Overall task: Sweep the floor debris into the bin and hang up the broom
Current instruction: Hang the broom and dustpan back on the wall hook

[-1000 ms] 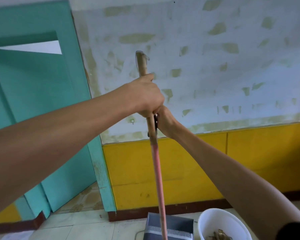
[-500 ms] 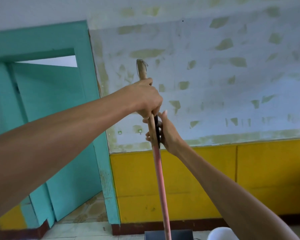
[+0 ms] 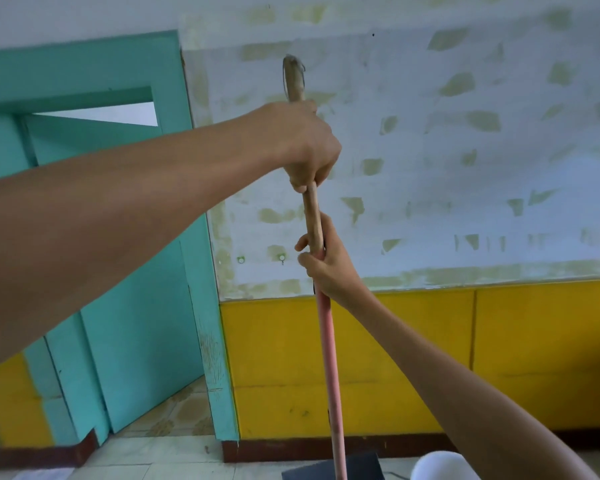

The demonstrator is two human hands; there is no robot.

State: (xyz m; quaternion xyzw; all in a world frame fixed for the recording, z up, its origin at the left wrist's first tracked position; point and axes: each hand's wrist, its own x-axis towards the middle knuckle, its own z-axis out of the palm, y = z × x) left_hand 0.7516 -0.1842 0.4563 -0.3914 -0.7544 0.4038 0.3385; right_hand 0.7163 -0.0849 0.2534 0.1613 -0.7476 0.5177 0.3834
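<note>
Broom (image 3: 314,216) is held upright before the wall, the left hand (image 3: 305,147) closed near its 12 o'clock tip and the right hand (image 3: 326,265) wrapped just below, so the nail (image 3: 282,258) at 9 o'clock could be missed and the loop left uncaught.

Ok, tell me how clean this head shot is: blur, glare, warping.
Head view: soft, even daylight with no glare; the turquoise door frame bows from wide-angle distortion; the near left forearm looks oversized; the wooden-topped pink broom handle stays sharp.
</note>
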